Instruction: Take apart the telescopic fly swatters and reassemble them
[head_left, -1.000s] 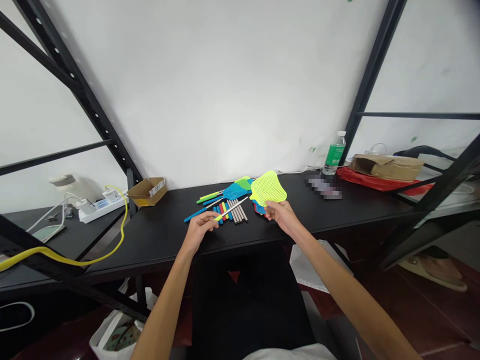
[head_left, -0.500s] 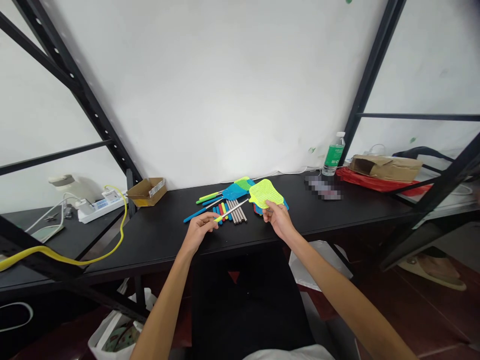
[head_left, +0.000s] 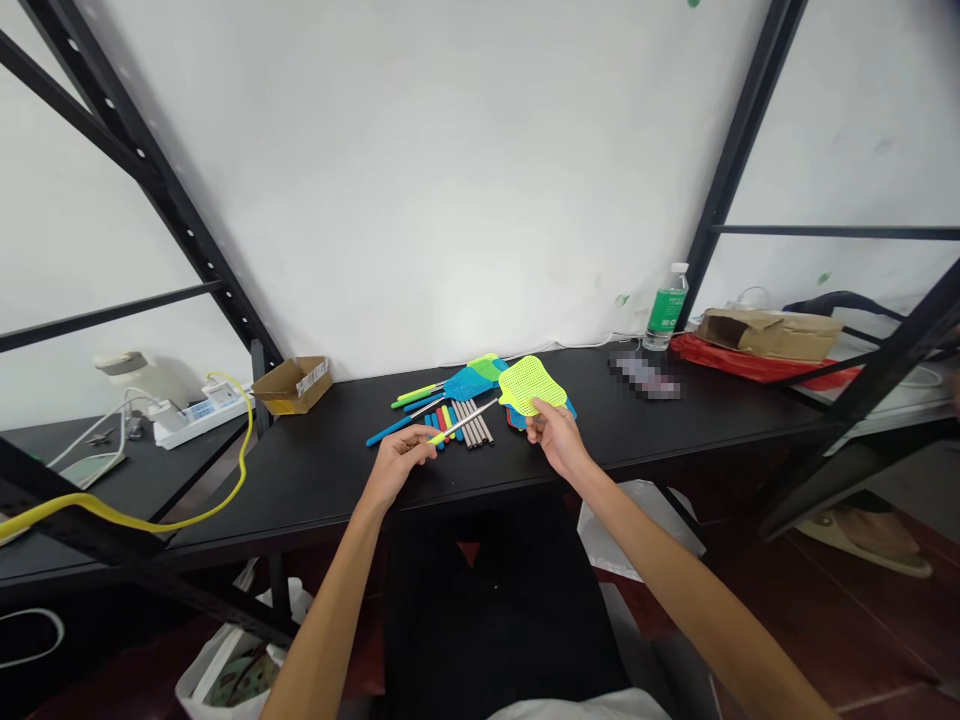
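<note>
A yellow fly swatter (head_left: pixel 534 384) with a perforated head and a metal shaft is held between both hands above the table. My left hand (head_left: pixel 400 462) is closed around its yellow handle end. The fingers of my right hand (head_left: pixel 556 436) pinch the lower edge of its head. Behind it lie finished-looking swatters with blue heads (head_left: pixel 472 382) and a green head (head_left: pixel 491 370), their handles pointing left. Loose coloured grips (head_left: pixel 440 419) and several metal rods (head_left: pixel 474 424) lie side by side under the held shaft. More swatter heads (head_left: pixel 516 419) are stacked beneath the yellow one, partly hidden.
On the black table (head_left: pixel 315 480) a small open cardboard box (head_left: pixel 294 387) stands left. A power strip (head_left: pixel 199 415) and yellow cable (head_left: pixel 244 460) are farther left. At the right are a water bottle (head_left: pixel 667 308), a blurred packet (head_left: pixel 645 376) and a brown carton (head_left: pixel 772 332).
Hardly anything differs. Both hands keep the same hold on the yellow fly swatter, and the view has shifted very slightly.
</note>
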